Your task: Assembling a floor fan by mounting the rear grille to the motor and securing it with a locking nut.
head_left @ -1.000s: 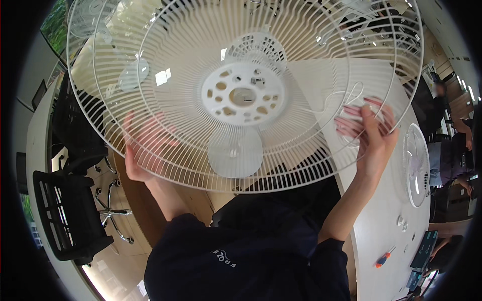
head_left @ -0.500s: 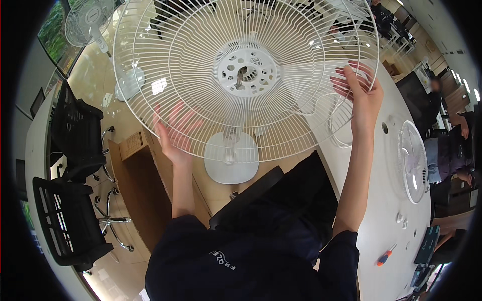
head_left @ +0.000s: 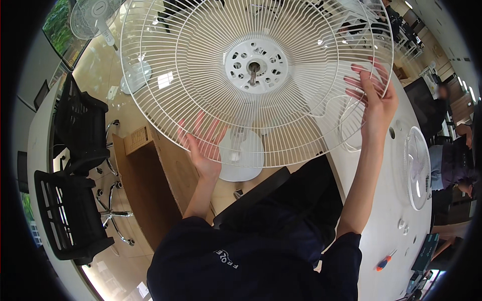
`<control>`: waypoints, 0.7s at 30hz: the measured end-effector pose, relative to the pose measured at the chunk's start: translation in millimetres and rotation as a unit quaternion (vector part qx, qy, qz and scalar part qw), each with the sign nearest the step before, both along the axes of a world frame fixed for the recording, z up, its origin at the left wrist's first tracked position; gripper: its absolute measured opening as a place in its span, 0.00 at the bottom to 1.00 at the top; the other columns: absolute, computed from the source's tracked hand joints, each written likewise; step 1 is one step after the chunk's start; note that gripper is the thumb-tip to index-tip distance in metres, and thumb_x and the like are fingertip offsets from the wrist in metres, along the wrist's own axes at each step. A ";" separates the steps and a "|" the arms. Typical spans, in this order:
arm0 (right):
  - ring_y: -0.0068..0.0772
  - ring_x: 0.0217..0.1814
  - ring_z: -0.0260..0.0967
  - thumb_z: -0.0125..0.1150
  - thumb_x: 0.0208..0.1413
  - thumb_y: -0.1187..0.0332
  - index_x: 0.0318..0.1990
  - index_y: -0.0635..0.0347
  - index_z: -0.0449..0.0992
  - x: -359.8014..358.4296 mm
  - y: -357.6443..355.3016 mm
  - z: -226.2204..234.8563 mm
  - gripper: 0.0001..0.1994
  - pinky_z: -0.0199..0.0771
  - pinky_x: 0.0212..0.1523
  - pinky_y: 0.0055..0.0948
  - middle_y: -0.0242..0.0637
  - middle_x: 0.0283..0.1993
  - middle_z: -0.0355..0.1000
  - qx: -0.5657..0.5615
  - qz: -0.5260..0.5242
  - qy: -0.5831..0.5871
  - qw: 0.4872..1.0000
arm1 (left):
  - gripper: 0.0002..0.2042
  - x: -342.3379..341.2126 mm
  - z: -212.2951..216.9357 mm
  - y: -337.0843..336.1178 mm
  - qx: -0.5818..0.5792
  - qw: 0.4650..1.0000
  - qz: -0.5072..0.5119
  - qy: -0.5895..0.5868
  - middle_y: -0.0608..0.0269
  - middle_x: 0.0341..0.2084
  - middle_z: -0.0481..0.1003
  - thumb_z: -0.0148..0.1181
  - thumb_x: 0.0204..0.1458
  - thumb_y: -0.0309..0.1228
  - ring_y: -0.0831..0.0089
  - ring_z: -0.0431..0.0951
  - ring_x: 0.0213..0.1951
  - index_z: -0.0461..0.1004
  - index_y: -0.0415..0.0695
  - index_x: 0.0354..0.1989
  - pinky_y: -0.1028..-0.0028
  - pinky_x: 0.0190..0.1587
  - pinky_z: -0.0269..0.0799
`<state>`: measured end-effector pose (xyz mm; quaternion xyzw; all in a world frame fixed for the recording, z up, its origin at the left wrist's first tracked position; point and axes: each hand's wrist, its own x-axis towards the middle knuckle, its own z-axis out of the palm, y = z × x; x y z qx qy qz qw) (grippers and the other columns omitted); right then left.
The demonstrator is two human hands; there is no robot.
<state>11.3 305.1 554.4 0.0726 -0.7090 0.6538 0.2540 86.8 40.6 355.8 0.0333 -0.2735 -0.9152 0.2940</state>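
Looks like an office tbh: black swivel chairs (head_left: pixel 83 213) on chrome bases well left of the long white desk (head_left: pixel 389 215), plus a dark monitor (head_left: pixel 422 98) and people (head_left: pixel 454 158) beyond its right side.

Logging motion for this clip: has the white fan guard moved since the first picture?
Yes. Against the pale fan base, the fan guard has shifted toward the picture's top: the base's lower edge now shows below the guard.

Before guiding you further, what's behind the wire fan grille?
Through the grille: a white base, part of the table, left fingers and right fingers. What lies behind the hub plate's solid parts is hidden.
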 end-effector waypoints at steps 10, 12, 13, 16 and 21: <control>0.36 0.37 0.79 0.60 0.59 0.73 0.55 0.68 0.69 -16.6 7.4 -7.2 0.18 0.79 0.33 0.26 0.45 0.41 0.78 0.034 0.028 -0.028 0.999 | 0.22 4.2 -30.1 6.1 -0.061 0.998 -0.022 -0.009 0.41 0.57 0.65 0.38 0.66 0.34 0.49 0.74 0.53 0.43 0.52 0.67 0.54 0.53 0.73; 0.36 0.37 0.79 0.60 0.58 0.73 0.55 0.68 0.69 -20.1 8.9 -9.5 0.18 0.79 0.33 0.26 0.45 0.41 0.78 0.033 0.024 -0.015 0.999 | 0.22 -0.9 -31.4 4.1 -0.064 0.997 -0.032 -0.015 0.43 0.59 0.63 0.38 0.67 0.35 0.50 0.73 0.53 0.43 0.54 0.67 0.54 0.52 0.73; 0.36 0.37 0.79 0.60 0.58 0.73 0.55 0.68 0.70 -21.6 9.6 -9.6 0.18 0.79 0.33 0.26 0.45 0.41 0.78 0.033 0.019 -0.003 0.999 | 0.23 -2.4 -32.8 3.8 -0.065 0.997 -0.043 -0.021 0.46 0.60 0.62 0.38 0.67 0.35 0.52 0.73 0.53 0.43 0.56 0.68 0.55 0.51 0.74; 0.35 0.37 0.79 0.60 0.58 0.73 0.55 0.68 0.70 -28.7 8.7 0.4 0.18 0.79 0.33 0.25 0.45 0.41 0.79 0.045 0.034 0.007 0.998 | 0.23 -3.0 -44.5 8.7 -0.108 0.992 -0.055 -0.039 0.48 0.57 0.64 0.37 0.67 0.37 0.55 0.76 0.48 0.41 0.57 0.68 0.60 0.45 0.77; 0.32 0.37 0.79 0.60 0.59 0.72 0.55 0.68 0.71 -38.5 8.6 17.8 0.17 0.79 0.33 0.24 0.44 0.41 0.79 0.088 0.053 0.016 0.995 | 0.25 1.0 -46.7 23.2 -0.137 0.985 -0.076 -0.065 0.48 0.53 0.66 0.39 0.67 0.37 0.60 0.76 0.46 0.37 0.58 0.69 0.65 0.39 0.78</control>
